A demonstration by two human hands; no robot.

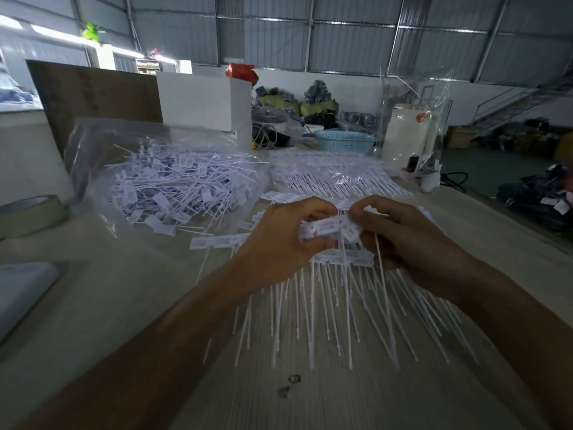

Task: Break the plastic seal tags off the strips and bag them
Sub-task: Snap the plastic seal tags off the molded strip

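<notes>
Both hands work over the middle of the desk, raised just above a heap of strips whose thin tails fan out toward the person. The left hand has its fingers curled around one end of a strip, and the right hand pinches the tag end next to it, a single tail hanging down past its fingers. The two grips sit close together, so the break looks to be at the joint between neighbouring tags. The likely trouble is a bad snap: if the bend falls off the joint, a tag may crack across its flat head or come away with a neighbour attached. The hanging tail could also catch among the tails in the heap and drag other strips off the pile when the hand lifts away. The open bag of loose tags lies well to the left, its mouth slack and flat, so a tossed tag may land on the plastic's edge or on the desk beside it, like the loose strip lying between bag and heap. More strips wait under clear film farther back.
</notes>
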